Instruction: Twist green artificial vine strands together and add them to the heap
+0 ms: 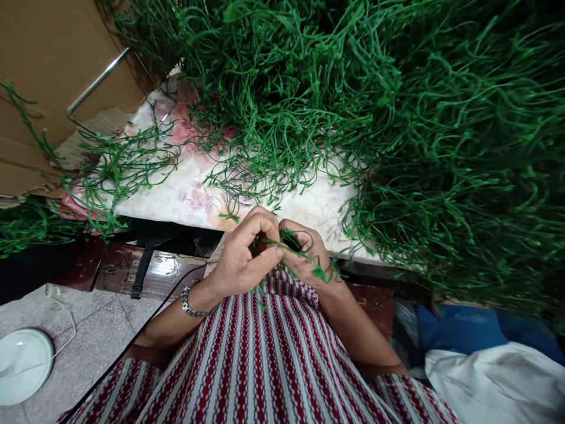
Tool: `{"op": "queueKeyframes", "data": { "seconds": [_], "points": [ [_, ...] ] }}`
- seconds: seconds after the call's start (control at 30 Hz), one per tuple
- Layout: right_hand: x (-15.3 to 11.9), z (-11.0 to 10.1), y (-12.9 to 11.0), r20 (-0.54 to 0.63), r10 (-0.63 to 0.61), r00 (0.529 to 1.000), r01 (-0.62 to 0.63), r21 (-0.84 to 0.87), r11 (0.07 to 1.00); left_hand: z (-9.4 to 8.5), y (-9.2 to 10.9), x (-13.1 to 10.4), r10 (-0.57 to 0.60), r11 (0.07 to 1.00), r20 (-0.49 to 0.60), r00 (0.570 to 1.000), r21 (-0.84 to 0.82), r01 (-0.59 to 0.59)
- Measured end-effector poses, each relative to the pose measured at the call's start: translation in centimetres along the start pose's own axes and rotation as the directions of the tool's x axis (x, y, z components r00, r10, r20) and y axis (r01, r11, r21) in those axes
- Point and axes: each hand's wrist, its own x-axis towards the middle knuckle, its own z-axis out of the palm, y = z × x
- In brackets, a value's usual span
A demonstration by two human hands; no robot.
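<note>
In the head view, the left hand [247,256] and right hand [311,253] meet mid-frame, each grip closed around thin green stems [318,272]. Above them, a flower-patterned surface [304,203] carries a large green heap [300,88] across the upper middle and right, and a looser bunch [132,159] towards the upper left.

In and beyond my hands [251,256]: plastic-looking stems [291,94], slight gloss. Under those: smooth cloth [163,203]. Farther left: matt cardboard [44,47], shiny metal rod [98,80]. My wristband [186,300]: polished metal.
</note>
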Motion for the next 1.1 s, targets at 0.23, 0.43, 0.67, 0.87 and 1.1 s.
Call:
{"op": "queueKeyframes", "data": {
  "seconds": [0.23,0.43,0.67,0.87,1.1],
  "points": [
    [0.0,0.0,-0.2,0.045,-0.013,0.999,0.012,0.021,1.0,0.2,0.4,0.0,-0.201,0.873,-0.066,0.977,-0.465,0.148],
    [-0.2,-0.4,-1.3,0.106,-0.101,0.989,0.109,-0.069,0.992,-0.3,0.5,0.0,-0.332,0.748,0.088,0.939,-0.582,0.319],
    [-0.3,-0.8,-1.1,0.202,-0.1,0.974,0.131,-0.145,0.981,-0.3,0.3,0.0,-0.415,0.663,0.078,0.907,-0.657,0.36],
    [-0.3,-1.0,-0.5,0.235,-0.046,0.971,0.055,-0.032,0.998,0.1,0.8,-0.3,-0.456,0.613,0.077,0.887,-0.695,0.376],
    [-0.2,-1.1,0.1,0.267,-0.056,0.962,0.051,0.024,0.998,0.2,1.4,-0.6,-0.482,0.602,0.082,0.872,-0.692,0.398]
  ]
}}
